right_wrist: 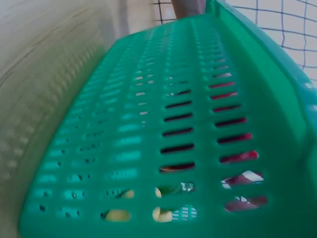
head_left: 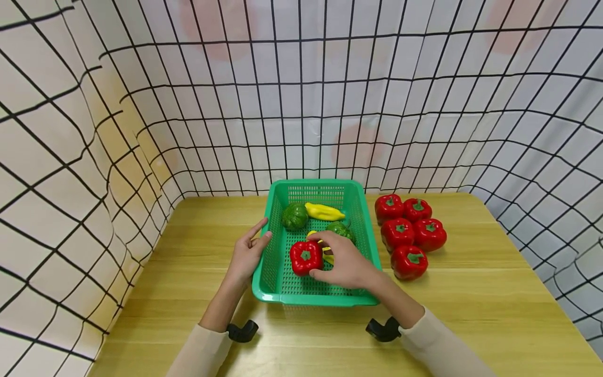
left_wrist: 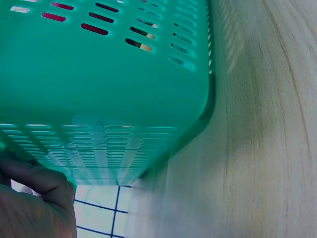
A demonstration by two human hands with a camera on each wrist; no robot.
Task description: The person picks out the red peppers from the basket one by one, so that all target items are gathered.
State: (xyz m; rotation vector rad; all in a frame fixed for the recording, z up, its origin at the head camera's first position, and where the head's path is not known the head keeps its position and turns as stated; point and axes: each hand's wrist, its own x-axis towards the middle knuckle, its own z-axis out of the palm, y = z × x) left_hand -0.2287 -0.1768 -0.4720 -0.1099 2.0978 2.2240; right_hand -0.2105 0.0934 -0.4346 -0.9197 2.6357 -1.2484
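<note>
A green plastic basket (head_left: 315, 300) with slotted walls stands on the table. At its left rim is my left hand (head_left: 247, 256), gripping the side with the thumb on the rim; curled fingers (left_wrist: 37, 178) show against the outer wall in the left wrist view. My right hand (head_left: 346, 262) reaches over the basket and holds a red bell pepper (head_left: 305, 255) between thumb and fingers, its green stem facing up. Inside the basket lie a round dark-green striped vegetable (head_left: 294, 216), a long yellow pepper (head_left: 325, 212) and another green striped one (head_left: 340, 229). Yellow pieces show partly hidden by my right hand.
Several red bell peppers (head_left: 397, 233) sit in a cluster on the wooden table (head_left: 471, 293), close to the basket's right side. Black wire grid (head_left: 322, 84) with white cloth behind it surrounds the table at the back and both sides.
</note>
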